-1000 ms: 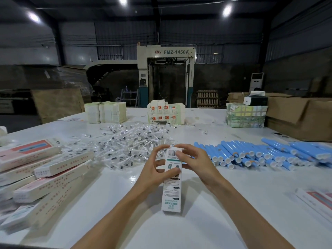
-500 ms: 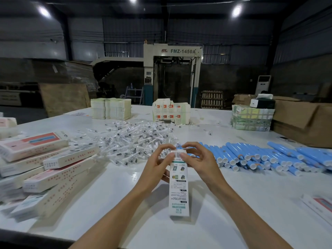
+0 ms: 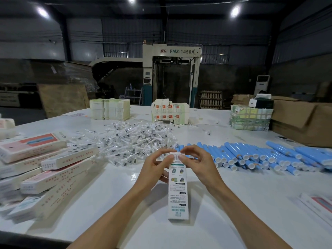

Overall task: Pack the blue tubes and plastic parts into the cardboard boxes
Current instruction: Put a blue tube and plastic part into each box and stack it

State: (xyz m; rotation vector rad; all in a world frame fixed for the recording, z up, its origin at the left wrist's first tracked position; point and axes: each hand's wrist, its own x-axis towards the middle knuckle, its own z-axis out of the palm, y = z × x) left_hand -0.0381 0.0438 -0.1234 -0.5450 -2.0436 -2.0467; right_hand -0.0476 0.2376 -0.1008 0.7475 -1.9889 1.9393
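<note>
A slim white cardboard box (image 3: 177, 191) with green print stands lengthwise on the white table (image 3: 233, 203) in front of me. My left hand (image 3: 154, 169) grips its upper left side. My right hand (image 3: 199, 162) pinches the flap at its far end with curled fingers. Behind the hands lies a heap of clear plastic parts (image 3: 133, 144). A row of blue tubes (image 3: 260, 157) with white caps spreads out to the right. The box's contents are hidden.
Closed pink-and-white boxes (image 3: 45, 169) are piled at the left. Stacks of flat cartons (image 3: 109, 108) and more cartons (image 3: 170, 112) stand at the table's far side, a wrapped bundle (image 3: 249, 119) and a big brown carton (image 3: 305, 121) at the right. Another flat box (image 3: 318, 207) lies near the right edge.
The box has turned from a slant to nearly straight away from me. Both hands have closed in on its far end, fingertips now meeting over the flap.
</note>
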